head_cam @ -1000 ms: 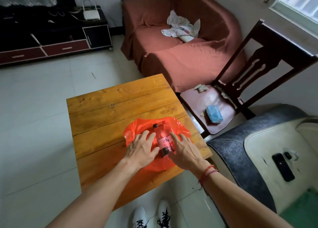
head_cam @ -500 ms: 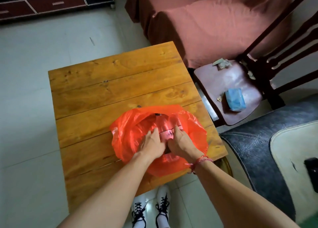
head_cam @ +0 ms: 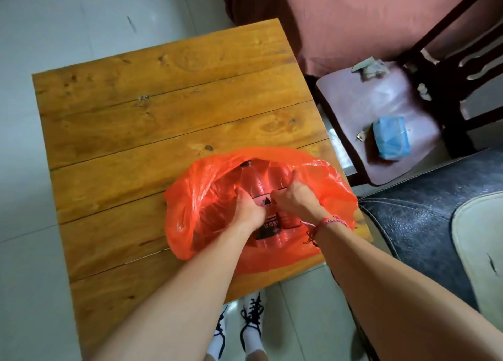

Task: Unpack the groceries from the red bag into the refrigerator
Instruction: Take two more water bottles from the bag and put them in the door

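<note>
The red bag [head_cam: 196, 197] sits on the wooden bench [head_cam: 163, 102] at the lower centre of the frame, close to the bench's near right corner, with its mouth spread wide. Inside are several clear drink bottles, tinted red by the plastic. The labelled bottle [head_cam: 254, 182] has its long axis running up and down the frame, cap toward the top. Whether it lies flat or leans cannot be told. More bottles [head_cam: 273, 174] lie just to its right, set the same way.

Both hands are inside the bag. The left hand [head_cam: 249, 211] has its grip curled against the left side of the labelled bottle, at about the height of the label. The right hand [head_cam: 298, 200], a red cord at its wrist, has its grip curled over the neighbouring bottles, with the thumb touching the label. Each hand is already on its load, so the lift probably goes straight up through the open mouth.

No refrigerator is in view. A dark chair [head_cam: 381, 102] at the right carries a blue packet [head_cam: 392, 137].
</note>
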{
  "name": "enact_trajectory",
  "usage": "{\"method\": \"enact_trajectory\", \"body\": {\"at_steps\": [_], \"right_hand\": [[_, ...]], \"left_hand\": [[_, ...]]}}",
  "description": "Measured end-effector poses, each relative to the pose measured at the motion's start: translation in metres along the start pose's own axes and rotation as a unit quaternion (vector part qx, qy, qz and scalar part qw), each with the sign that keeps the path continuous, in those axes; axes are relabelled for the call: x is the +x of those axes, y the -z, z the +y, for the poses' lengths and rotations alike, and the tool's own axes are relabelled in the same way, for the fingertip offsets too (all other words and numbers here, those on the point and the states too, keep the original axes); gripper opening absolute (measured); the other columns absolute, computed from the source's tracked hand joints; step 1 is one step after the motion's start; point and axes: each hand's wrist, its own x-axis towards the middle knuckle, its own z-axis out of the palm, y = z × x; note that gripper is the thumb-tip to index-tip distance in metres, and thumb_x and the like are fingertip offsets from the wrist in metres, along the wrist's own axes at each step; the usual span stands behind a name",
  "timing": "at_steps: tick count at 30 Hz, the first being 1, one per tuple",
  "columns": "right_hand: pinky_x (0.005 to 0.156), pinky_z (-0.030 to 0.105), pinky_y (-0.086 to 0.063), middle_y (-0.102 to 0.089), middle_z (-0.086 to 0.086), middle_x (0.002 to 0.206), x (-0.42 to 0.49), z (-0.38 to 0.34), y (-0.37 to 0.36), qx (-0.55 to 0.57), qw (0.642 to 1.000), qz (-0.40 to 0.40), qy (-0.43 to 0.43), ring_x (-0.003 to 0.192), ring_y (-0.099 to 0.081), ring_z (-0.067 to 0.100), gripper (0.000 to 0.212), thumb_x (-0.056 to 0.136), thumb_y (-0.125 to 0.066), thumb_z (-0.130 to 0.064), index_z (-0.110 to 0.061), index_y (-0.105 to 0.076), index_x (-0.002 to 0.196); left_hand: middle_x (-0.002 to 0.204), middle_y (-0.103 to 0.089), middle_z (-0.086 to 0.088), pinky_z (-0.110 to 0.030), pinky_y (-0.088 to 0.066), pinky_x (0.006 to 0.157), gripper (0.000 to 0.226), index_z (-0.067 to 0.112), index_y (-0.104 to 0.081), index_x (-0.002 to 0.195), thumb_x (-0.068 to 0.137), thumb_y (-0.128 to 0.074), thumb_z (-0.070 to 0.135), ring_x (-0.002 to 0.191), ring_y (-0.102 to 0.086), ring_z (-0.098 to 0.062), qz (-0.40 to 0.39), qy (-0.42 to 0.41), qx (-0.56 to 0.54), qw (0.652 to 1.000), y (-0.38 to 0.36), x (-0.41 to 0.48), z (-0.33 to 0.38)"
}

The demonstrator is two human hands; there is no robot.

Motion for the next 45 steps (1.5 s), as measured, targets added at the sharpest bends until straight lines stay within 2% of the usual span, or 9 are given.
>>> {"method": "enact_trajectory", "body": {"at_steps": [3, 7, 14, 26, 29, 31, 34, 37, 45], "right_hand": [[0.077, 0.036, -0.047, -0.064, 0.014, 0.106, 0.011, 0.007, -0.004, 0.018, 1.000, 0.011, -0.003, 0.098, -0.064, 0.034, 0.047, 0.091, -0.065, -0.022, -0.004, -0.042, 0.128], [0.038, 0.019, -0.036, -0.052, -0.001, 0.061, 0.021, 0.016, -0.008, 0.045, 0.999, 0.012, -0.008, 0.054, -0.051, 0.018, 0.028, 0.083, -0.076, -0.023, -0.014, -0.052, 0.072], [0.049, 0.024, -0.041, -0.058, -0.002, 0.078, 0.022, 0.015, -0.001, 0.032, 0.999, -0.012, 0.021, 0.066, -0.056, 0.015, 0.054, 0.076, -0.083, -0.020, -0.005, -0.048, 0.114], [0.043, 0.020, -0.032, -0.049, -0.001, 0.071, 0.022, 0.008, -0.021, 0.070, 0.997, -0.019, 0.009, 0.058, -0.046, 0.014, 0.037, 0.070, -0.076, -0.024, -0.011, -0.051, 0.095], [0.055, 0.027, -0.040, -0.052, 0.004, 0.080, 0.021, 0.010, -0.025, 0.088, 0.996, -0.026, -0.003, 0.066, -0.049, 0.018, 0.075, 0.071, -0.078, -0.025, 0.014, -0.027, 0.110], [0.054, 0.026, -0.042, -0.054, 0.004, 0.083, 0.012, 0.007, -0.025, 0.083, 0.996, -0.029, 0.005, 0.069, -0.048, 0.019, 0.079, 0.066, -0.088, -0.028, -0.022, -0.026, 0.115], [0.050, 0.027, -0.052, -0.063, 0.002, 0.076, 0.007, 0.006, -0.026, 0.070, 0.997, -0.010, 0.029, 0.062, -0.052, 0.013, 0.070, 0.047, -0.089, -0.030, -0.014, -0.053, 0.104], [0.046, 0.025, -0.047, -0.057, 0.000, 0.070, -0.025, -0.002, -0.018, 0.079, 0.996, -0.020, 0.036, 0.056, -0.049, 0.012, 0.058, 0.069, -0.077, -0.008, -0.016, -0.043, 0.115], [0.069, 0.031, -0.056, -0.073, -0.001, 0.097, -0.105, -0.014, 0.003, 0.141, 0.982, 0.070, 0.101, 0.089, -0.070, 0.024, 0.057, 0.061, -0.085, -0.011, -0.020, -0.061, 0.111]], "left_hand": [[0.131, -0.059, -0.008, -0.008, -0.033, 0.068, 0.091, 0.000, 0.003, 0.154, 0.094, -0.064, 0.009, 0.103, -0.048, -0.008, -0.002, 0.001, -0.037, 0.999, -0.006, 0.003, 0.004], [0.134, -0.059, -0.001, -0.016, -0.038, 0.088, 0.105, 0.005, 0.015, 0.154, 0.092, -0.069, 0.018, 0.123, -0.051, -0.011, 0.013, 0.025, -0.032, 0.999, -0.009, 0.014, -0.002], [0.162, -0.022, -0.009, -0.040, -0.026, 0.119, 0.100, 0.009, 0.012, 0.155, 0.093, -0.066, 0.019, 0.146, -0.028, -0.029, 0.043, 0.022, 0.022, 0.999, -0.005, 0.007, -0.004], [0.143, -0.052, -0.007, -0.049, -0.044, 0.105, 0.103, 0.022, -0.011, 0.151, 0.071, -0.077, 0.024, 0.126, -0.053, -0.034, 0.103, -0.044, 0.088, 0.990, 0.017, -0.027, -0.025], [0.129, -0.062, -0.006, -0.046, -0.050, 0.095, 0.087, 0.021, -0.030, 0.141, 0.067, -0.077, 0.025, 0.114, -0.060, -0.033, 0.131, -0.086, 0.124, 0.980, 0.024, -0.034, -0.034], [0.127, -0.061, -0.007, -0.040, -0.049, 0.093, 0.075, 0.017, -0.040, 0.135, 0.071, -0.079, 0.018, 0.116, -0.058, -0.033, 0.141, -0.109, 0.136, 0.974, 0.026, -0.040, -0.038], [0.121, -0.062, -0.009, -0.036, -0.050, 0.088, 0.061, 0.016, -0.047, 0.124, 0.071, -0.077, 0.010, 0.113, -0.059, -0.034, 0.159, -0.124, 0.133, 0.970, 0.027, -0.052, -0.043], [0.113, -0.065, -0.005, -0.031, -0.049, 0.082, 0.056, 0.021, -0.049, 0.117, 0.070, -0.075, 0.007, 0.105, -0.062, -0.030, 0.173, -0.158, 0.106, 0.966, 0.028, -0.069, -0.044], [0.095, -0.066, 0.010, -0.014, -0.047, 0.069, 0.049, 0.024, -0.055, 0.114, 0.073, -0.080, 0.015, 0.085, -0.064, -0.013, 0.199, -0.271, 0.036, 0.941, 0.051, -0.120, -0.030]]}}
